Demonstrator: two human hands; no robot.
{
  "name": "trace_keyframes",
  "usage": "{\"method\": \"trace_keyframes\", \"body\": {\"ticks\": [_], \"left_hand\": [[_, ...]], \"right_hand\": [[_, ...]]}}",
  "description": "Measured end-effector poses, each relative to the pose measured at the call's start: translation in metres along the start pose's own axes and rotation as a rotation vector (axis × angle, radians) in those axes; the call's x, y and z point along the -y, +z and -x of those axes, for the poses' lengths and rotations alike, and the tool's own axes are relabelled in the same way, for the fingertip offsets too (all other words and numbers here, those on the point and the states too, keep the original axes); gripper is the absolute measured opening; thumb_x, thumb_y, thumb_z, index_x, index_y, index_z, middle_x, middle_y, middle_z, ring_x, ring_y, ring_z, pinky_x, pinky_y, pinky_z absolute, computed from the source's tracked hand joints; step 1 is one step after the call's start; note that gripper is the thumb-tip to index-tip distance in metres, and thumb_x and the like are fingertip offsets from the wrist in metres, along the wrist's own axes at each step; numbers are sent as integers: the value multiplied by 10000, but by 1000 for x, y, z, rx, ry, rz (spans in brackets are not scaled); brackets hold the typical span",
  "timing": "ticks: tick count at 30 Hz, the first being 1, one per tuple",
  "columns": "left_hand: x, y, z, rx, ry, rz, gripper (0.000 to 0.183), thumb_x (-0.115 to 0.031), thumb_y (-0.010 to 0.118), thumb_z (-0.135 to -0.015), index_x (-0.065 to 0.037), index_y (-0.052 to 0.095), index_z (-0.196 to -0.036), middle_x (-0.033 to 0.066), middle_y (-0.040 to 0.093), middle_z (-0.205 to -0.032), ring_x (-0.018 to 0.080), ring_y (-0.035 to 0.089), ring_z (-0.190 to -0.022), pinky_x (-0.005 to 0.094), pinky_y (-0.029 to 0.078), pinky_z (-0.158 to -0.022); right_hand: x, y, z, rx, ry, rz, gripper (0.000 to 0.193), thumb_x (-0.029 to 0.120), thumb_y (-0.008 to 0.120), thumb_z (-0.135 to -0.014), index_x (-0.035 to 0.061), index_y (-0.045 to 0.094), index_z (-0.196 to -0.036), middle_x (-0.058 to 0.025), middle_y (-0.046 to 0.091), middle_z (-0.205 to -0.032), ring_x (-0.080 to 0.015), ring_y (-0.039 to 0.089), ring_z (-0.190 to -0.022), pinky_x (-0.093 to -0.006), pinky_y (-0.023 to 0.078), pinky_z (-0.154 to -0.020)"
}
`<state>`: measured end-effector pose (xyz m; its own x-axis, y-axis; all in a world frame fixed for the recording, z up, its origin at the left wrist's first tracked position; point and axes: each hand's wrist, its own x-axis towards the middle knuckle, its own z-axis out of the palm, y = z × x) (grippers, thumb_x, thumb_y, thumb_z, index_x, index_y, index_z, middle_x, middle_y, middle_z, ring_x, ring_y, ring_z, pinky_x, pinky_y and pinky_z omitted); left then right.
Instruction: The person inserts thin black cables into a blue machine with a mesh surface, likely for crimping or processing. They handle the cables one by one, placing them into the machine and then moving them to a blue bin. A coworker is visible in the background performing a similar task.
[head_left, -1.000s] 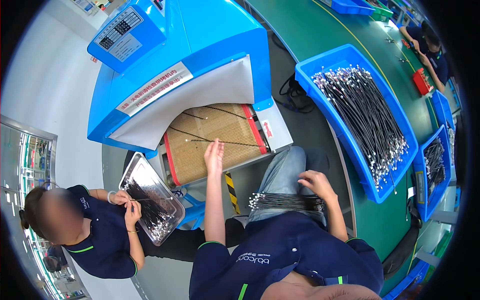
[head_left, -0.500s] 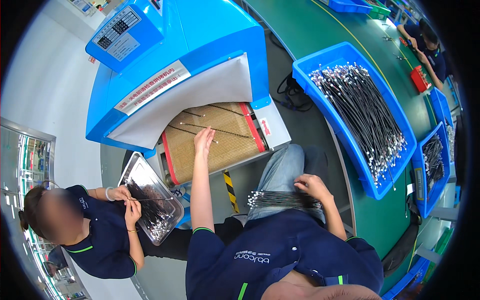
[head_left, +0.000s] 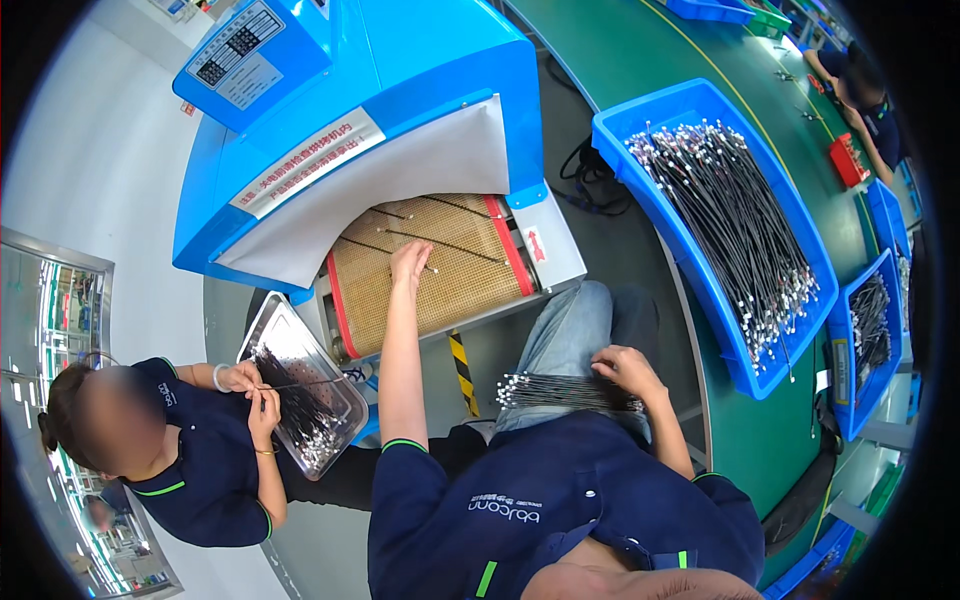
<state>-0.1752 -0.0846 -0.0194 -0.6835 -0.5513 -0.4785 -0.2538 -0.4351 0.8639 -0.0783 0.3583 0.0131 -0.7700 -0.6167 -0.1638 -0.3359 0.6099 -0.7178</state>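
Observation:
My left hand point(head_left: 408, 262) reaches out over the mesh conveyor belt point(head_left: 450, 305) of a blue machine. Its fingertips are pinched at a thin black cable point(head_left: 365, 244) with white ends, low against the belt. Beyond it, another black cable point(head_left: 445, 247) lies slantwise on the mesh. Across my lap rests a bundle of black cables point(head_left: 560, 391), their white and metal ends pointing left. My right hand point(head_left: 630, 372) is at the right part of this bundle, with its fingers curled together; what they hold, if anything, is hidden.
The blue machine point(head_left: 440, 85) has a white curtain point(head_left: 460, 150) over its mouth. On the right, a blue bin point(head_left: 640, 220) full of black cables stands on a green table point(head_left: 640, 60). At left, a seated co-worker point(head_left: 200, 470) handles a cable above a metal tray point(head_left: 268, 318).
The cables on the belt have shifted slightly toward the machine's mouth. My left hand has moved a little forward with the cable at its fingertips. The right hand has barely moved.

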Motion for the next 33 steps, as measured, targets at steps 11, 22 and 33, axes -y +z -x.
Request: {"method": "trace_keyframes", "body": {"ticks": [11, 22, 33], "left_hand": [[13, 10, 100, 265, 152, -17, 263, -61, 552, -901, 59, 561, -1134, 151, 641, -1043, 199, 635, -976, 280, 527, -891], [130, 4, 211, 512, 133, -425, 199, -96, 523, -936, 16, 598, -1083, 93, 650, -1035, 175, 614, -962, 280, 459, -884], [90, 8, 227, 622, 322, -836, 210, -121, 542, -912, -13, 602, -1081, 137, 601, -1035, 291, 605, -936, 342, 469, -810]], "right_hand": [[-12, 35, 4, 189, 58, 54, 214, 232, 650, -814, 65, 639, -948, -109, 617, -940, -307, 605, -904, -404, 482, -785], [-15, 32, -6, 267, 47, -30, 125, 116, 641, -770, 43, 597, -861, -119, 604, -885, -308, 595, -903, -402, 475, -761], [9, -8, -9, 73, 99, -415, 109, 83, 629, -780, 10, 588, -850, -108, 635, -732, -196, 629, -690, -307, 486, -682]]}}
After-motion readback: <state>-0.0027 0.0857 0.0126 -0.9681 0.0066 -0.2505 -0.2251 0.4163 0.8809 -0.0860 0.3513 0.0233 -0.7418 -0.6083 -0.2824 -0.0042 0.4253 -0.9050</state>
